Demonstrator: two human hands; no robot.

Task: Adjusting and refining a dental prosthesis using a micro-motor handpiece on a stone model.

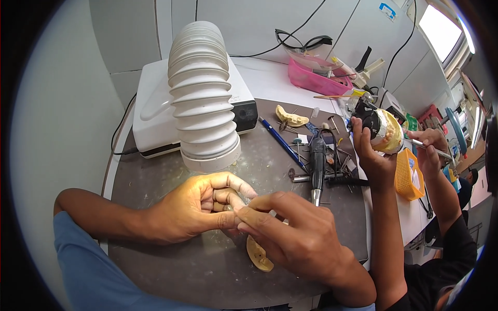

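Just below the hose mouth, my left hand (199, 205) is closed, its thumb and curled fingers meeting at the fingertips of my right hand. My right hand (295, 225) is pinched shut against it from the right. Whatever lies between the fingertips is small and mostly covered; a pale sliver shows by the right fingers, too little to name. Partly under the right hand, a yellow dental plaster cast (258, 256) rests on the dark mat (181, 277). A black rotary handpiece (317, 163) with a metal tip lies beyond the right hand.
A white ribbed extraction hose (205, 98) rises from a white machine (150, 114). Farther back are another cast piece (291, 116), a blue pen (282, 144), scattered burs and a pink basket (316, 76). At right, a co-worker's hands hold a dental model (389, 132) near a yellow basket (409, 179).
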